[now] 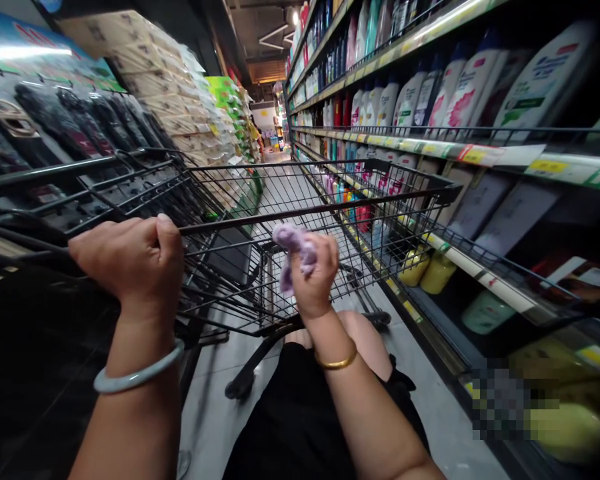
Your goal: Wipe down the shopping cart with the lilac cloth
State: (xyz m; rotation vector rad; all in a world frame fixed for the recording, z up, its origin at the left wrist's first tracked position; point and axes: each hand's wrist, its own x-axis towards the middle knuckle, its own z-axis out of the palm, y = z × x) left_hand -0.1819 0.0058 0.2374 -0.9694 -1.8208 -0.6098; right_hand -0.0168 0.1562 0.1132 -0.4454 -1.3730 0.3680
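My left hand [133, 257], with a pale bangle at the wrist, is closed round the black bar of a wire shopping cart [260, 217]. In front of my body, my right hand [317, 273] grips a crumpled lilac cloth [297, 250]; its wrist carries a gold bangle. This hand is raised just this side of the cart basket and does not appear to touch the cart bar. Through the wire mesh the grey floor shows.
Shelves of shampoo bottles [473, 80] run along the right, close to the cart. On the left hang dark packaged goods [80, 120], with stacked packs [155, 80] beyond them. The tiled aisle floor [280, 183] stretches ahead between both sides.
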